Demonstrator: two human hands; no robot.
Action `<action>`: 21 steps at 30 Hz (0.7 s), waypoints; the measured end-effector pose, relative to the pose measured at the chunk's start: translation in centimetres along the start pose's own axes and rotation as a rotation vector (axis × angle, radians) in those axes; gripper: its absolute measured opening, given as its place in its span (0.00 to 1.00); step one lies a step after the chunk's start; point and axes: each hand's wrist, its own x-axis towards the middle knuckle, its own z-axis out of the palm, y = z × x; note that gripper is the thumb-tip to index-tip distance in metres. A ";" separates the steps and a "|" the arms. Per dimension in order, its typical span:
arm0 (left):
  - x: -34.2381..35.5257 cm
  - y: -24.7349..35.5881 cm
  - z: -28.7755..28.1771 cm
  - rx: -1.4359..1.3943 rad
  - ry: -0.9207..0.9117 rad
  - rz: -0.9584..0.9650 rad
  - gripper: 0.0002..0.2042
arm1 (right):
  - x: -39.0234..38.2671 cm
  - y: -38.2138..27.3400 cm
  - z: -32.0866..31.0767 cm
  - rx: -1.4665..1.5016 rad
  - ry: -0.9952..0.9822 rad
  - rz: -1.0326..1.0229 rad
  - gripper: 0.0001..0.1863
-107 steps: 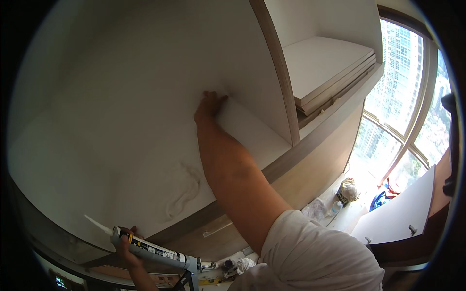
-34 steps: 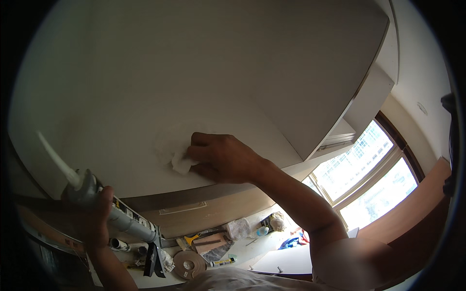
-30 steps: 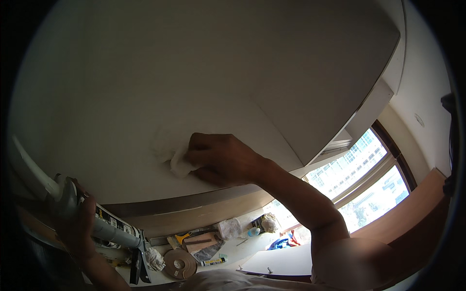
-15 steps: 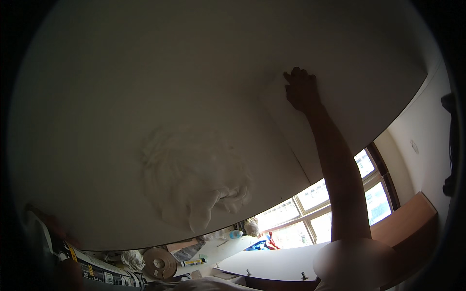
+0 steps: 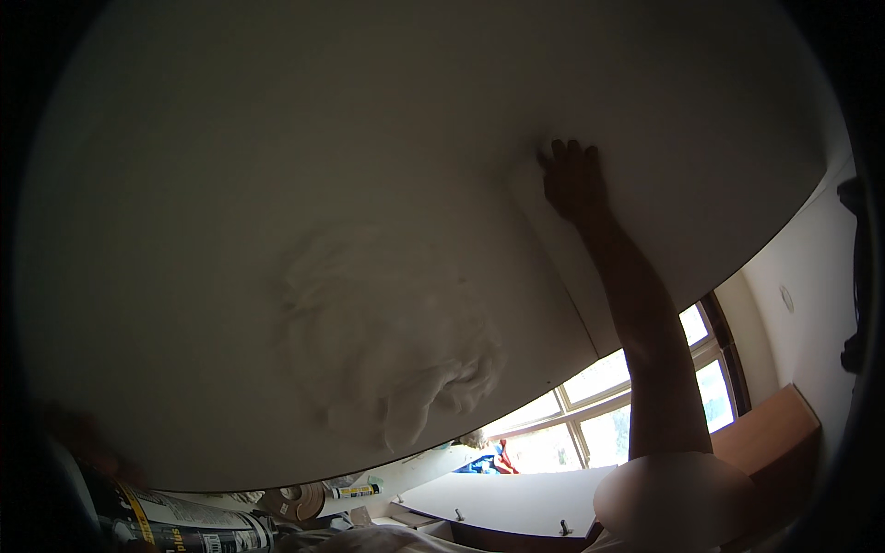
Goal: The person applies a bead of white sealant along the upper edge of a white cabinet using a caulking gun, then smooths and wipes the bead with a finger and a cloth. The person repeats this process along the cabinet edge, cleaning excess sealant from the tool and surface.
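Observation:
My right hand (image 5: 570,180) reaches up the white cabinet panel (image 5: 230,166), its dark fingers apart and bent against the surface beside a creased inside seam; any small thing under the fingertips cannot be made out. Below and left of it, a rumpled white mass (image 5: 387,341), like cloth or thin sheet, rests on the panel. At the dim lower left edge, my left hand (image 5: 83,442) grips a caulking gun, whose cartridge (image 5: 184,516) is black and white with yellow; the nozzle is hidden.
Beyond the panel edge are a window (image 5: 604,429), a white board with hinges (image 5: 507,498), a brown roll (image 5: 300,502), another tube (image 5: 355,490), a blue and red bundle (image 5: 498,459) and a wood board (image 5: 774,424) beside the wall at right.
My right hand has left the white crumpled material it was rubbing and moved up and right to the seam. The caulking gun has dropped lower in view as the camera shifted.

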 end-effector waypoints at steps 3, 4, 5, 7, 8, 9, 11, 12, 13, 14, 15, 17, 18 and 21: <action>0.1 0.6 1.9 -0.085 0.204 -0.058 0.28 | 0.6 0.5 0.6 0.141 0.003 0.011 0.24; 0.2 0.7 2.4 -0.111 0.256 -0.073 0.28 | 1.1 1.0 0.6 0.271 -0.009 0.040 0.24; 0.2 0.7 3.0 -0.134 0.281 -0.086 0.29 | 1.3 1.3 0.2 0.376 -0.003 0.080 0.24; 0.2 1.1 3.6 -0.164 0.287 -0.120 0.28 | 0.7 1.3 -1.7 0.847 0.112 0.039 0.21; 0.1 1.3 3.7 -0.178 0.291 -0.137 0.28 | -0.2 1.0 -3.4 1.063 0.099 0.121 0.19; -0.2 1.4 4.0 -0.187 0.345 -0.188 0.28 | -1.1 0.6 -5.6 1.191 0.090 0.056 0.18; -1.0 1.5 3.6 -0.144 0.354 -0.207 0.28 | -6.1 -0.5 -11.0 1.430 -0.017 0.005 0.18; -1.5 1.7 3.3 -0.123 0.358 -0.216 0.28 | -8.9 -1.4 -13.6 1.498 -0.031 -0.154 0.20; -1.5 0.8 2.5 -0.017 0.348 -0.203 0.33 | -11.7 -3.3 -15.7 1.626 -0.081 -0.266 0.22; -1.4 0.0 1.8 0.090 0.332 -0.186 0.38 | -14.3 -5.3 -17.4 1.393 0.012 -0.391 0.23; -1.9 -0.4 1.3 0.176 0.294 -0.216 0.41 | -16.7 -7.7 -19.0 1.306 0.135 -0.352 0.24; -2.4 -1.7 0.5 0.206 0.356 -0.413 0.47 | -17.5 -8.5 -19.3 1.309 0.118 -0.267 0.22; -2.5 -2.5 0.2 0.179 0.422 -0.485 0.46 | -17.3 -8.6 -18.9 1.341 0.099 -0.270 0.21; -2.4 -4.5 0.1 0.256 0.513 -0.625 0.43 | -17.3 -9.0 -18.2 1.446 0.060 -0.190 0.16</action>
